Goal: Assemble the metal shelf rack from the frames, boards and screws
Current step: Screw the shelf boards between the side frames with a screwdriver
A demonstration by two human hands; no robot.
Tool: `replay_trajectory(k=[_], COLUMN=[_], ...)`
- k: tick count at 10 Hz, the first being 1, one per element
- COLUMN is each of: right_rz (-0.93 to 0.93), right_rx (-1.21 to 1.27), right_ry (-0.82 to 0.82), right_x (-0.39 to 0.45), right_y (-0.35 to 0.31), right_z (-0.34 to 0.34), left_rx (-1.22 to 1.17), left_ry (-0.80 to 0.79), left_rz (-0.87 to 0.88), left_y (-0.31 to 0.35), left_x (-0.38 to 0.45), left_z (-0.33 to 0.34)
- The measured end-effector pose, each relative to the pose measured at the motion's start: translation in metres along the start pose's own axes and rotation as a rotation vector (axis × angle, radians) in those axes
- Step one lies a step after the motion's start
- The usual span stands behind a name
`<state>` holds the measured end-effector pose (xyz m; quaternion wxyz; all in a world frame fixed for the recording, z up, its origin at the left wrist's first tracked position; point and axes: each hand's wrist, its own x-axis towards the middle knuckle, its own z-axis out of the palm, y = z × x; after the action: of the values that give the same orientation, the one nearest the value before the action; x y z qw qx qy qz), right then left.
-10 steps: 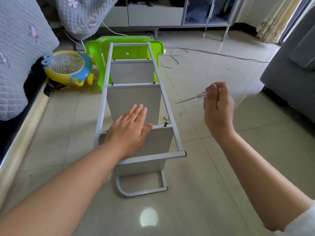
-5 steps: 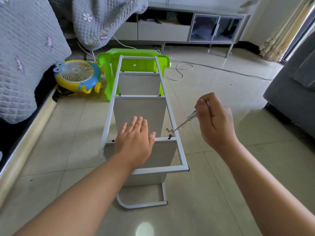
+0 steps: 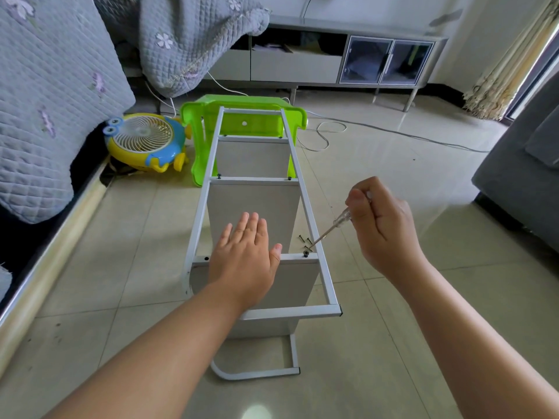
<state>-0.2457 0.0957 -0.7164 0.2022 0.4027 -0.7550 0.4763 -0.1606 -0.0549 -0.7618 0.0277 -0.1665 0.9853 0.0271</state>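
Observation:
The white metal shelf rack (image 3: 305, 195) lies on its side on the tiled floor, its far end against a green stool. Grey boards (image 3: 254, 204) stand between its two frames. My left hand (image 3: 245, 255) lies flat, fingers straight, on the nearest crossbar and board. My right hand (image 3: 381, 225) grips a clear-handled screwdriver (image 3: 332, 226), whose tip points down at a black screw (image 3: 305, 253) set in the crossbar's right end. Loose black screws (image 3: 305, 239) lie on the floor just behind that corner. A hole at the crossbar's left end (image 3: 206, 258) shows dark.
A green plastic stool (image 3: 242, 122) stands at the rack's far end, a yellow and blue fan (image 3: 145, 140) to its left. A quilt-covered bed (image 3: 39, 101) runs along the left. A grey sofa (image 3: 526, 176) is on the right. White cable (image 3: 326, 137) trails beyond.
My right hand has come down and leftward, bringing the screwdriver tip from mid-air to the screw at the crossbar's right end. My left hand stays flat on the board.

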Motion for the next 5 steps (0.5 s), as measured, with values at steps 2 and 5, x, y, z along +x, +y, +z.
replay_trajectory(k=[2,5], right_rz=[-0.04,-0.021], right_rx=[-0.013,-0.061], right_ry=[-0.054,-0.114], right_x=[-0.0026,0.0012], right_y=[0.0005,-0.0051], right_z=[0.0019,0.0034], left_rx=[-0.01,-0.004], left_ry=[0.002,0.015], left_rz=[0.001,0.011], left_y=[0.0006,0.0002], left_x=[0.0001,-0.0008], left_z=[0.0002,0.0012])
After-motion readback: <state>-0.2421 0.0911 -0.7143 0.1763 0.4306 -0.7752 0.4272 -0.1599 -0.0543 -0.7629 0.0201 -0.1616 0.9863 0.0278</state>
